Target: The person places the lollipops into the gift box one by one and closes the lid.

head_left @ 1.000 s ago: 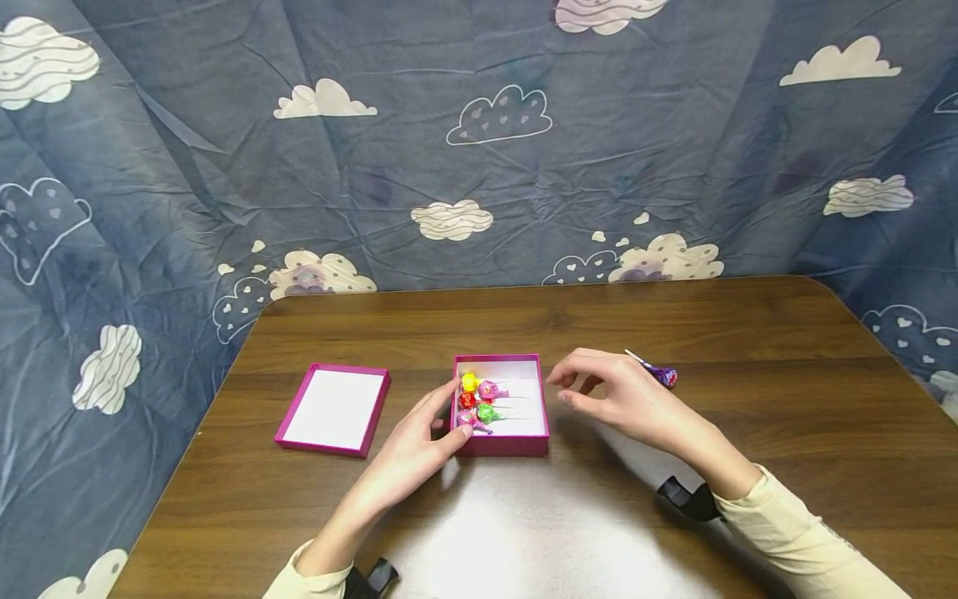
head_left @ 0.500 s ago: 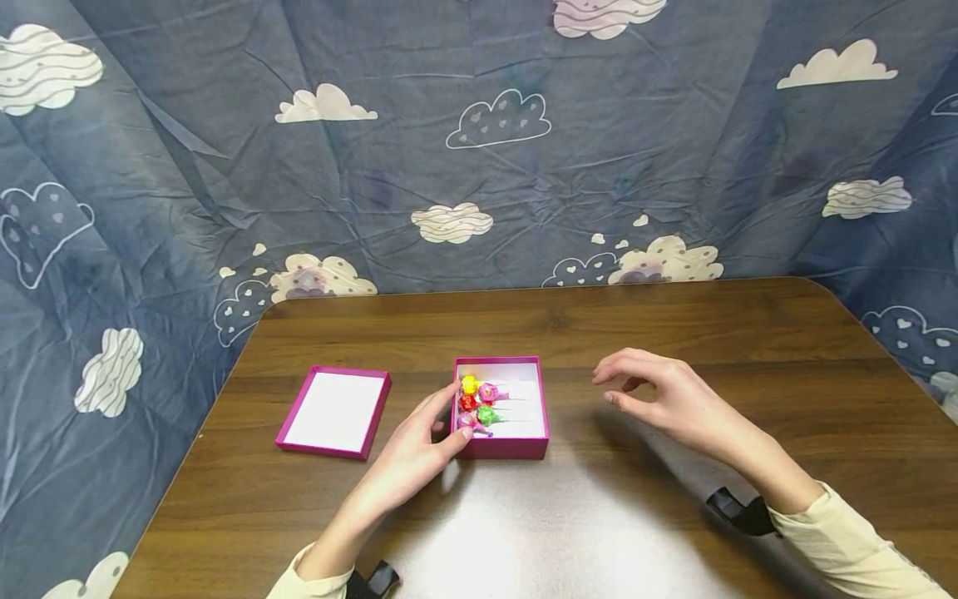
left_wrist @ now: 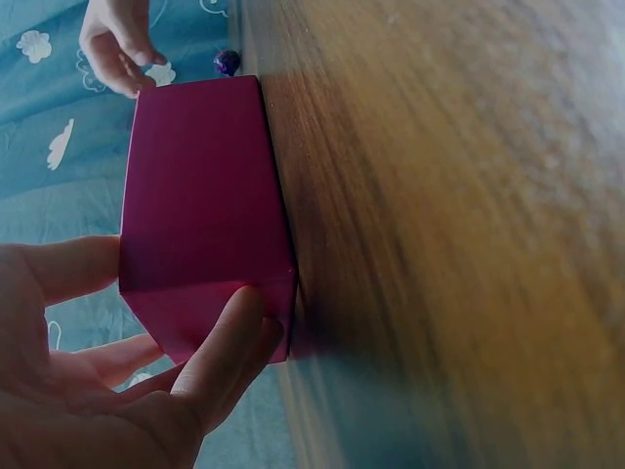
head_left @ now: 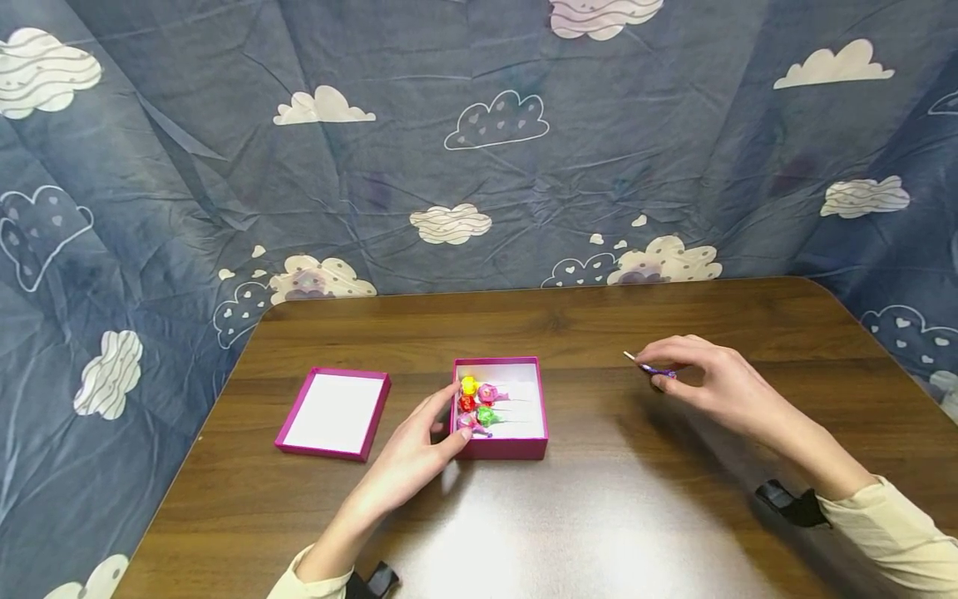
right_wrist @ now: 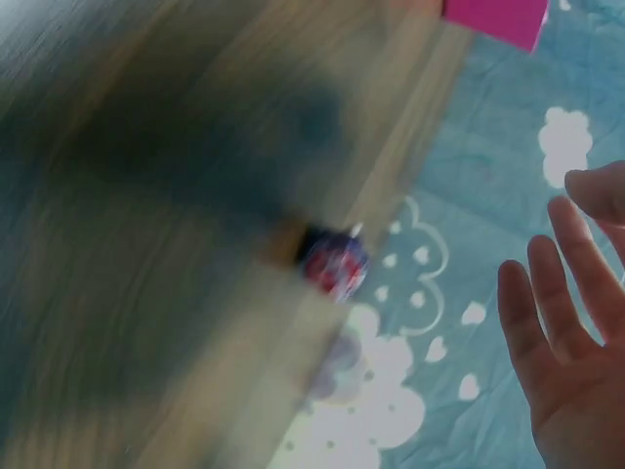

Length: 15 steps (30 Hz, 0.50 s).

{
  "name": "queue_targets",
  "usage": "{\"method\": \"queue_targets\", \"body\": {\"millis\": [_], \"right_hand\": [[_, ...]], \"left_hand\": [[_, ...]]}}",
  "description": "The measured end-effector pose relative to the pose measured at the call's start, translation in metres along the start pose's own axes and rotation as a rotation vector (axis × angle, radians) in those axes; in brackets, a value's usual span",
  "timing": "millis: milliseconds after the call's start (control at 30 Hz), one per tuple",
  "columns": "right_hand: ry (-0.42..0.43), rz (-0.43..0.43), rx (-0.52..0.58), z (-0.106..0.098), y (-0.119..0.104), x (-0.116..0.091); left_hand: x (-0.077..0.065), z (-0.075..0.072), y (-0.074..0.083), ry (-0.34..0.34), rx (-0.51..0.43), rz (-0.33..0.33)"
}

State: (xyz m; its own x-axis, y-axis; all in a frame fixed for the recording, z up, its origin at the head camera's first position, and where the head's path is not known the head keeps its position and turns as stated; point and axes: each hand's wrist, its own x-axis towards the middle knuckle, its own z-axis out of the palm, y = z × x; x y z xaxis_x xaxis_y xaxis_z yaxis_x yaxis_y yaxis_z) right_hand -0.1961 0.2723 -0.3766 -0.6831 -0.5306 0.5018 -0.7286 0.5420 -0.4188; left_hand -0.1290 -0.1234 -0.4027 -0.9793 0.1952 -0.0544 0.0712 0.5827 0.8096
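In the head view my left hand (head_left: 419, 449) touches the left side of a magenta box (head_left: 501, 449), its fingers and thumb nearly straight along the rim and wall. Several wrapped lollipops, among them a yellow one (head_left: 468, 385) and a green one (head_left: 486, 416), lie inside at the left with their sticks pointing right. My right hand (head_left: 718, 387) hovers over a purple-wrapped lollipop (head_left: 659, 372), thumb and fingers spread around it in this view. Both wrist views show a gap between that lollipop (right_wrist: 334, 264) and the right hand (right_wrist: 576, 313).
A magenta lid (head_left: 334, 413) with a white inside lies upturned to the left of the box. The brown wooden table (head_left: 554, 324) ends at a dark blue cloth (head_left: 509, 191) printed with clouds. Dark straps circle both wrists.
My right hand has moved away from the box, rightward to the purple-wrapped lollipop, covering it on the way. The left hand and the box have stayed in place.
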Motion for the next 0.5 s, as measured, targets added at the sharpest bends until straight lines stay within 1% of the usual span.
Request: {"method": "queue_targets", "body": {"millis": [200,500], "right_hand": [[-0.072,0.033,0.010,-0.008,0.015,-0.006],[-0.190,0.062,0.068,-0.008,0.037,-0.007]], "left_hand": [[-0.001,-0.001,0.000,-0.007,-0.011,-0.011],[0.000,0.000,-0.001,-0.001,-0.007,-0.010]]}}
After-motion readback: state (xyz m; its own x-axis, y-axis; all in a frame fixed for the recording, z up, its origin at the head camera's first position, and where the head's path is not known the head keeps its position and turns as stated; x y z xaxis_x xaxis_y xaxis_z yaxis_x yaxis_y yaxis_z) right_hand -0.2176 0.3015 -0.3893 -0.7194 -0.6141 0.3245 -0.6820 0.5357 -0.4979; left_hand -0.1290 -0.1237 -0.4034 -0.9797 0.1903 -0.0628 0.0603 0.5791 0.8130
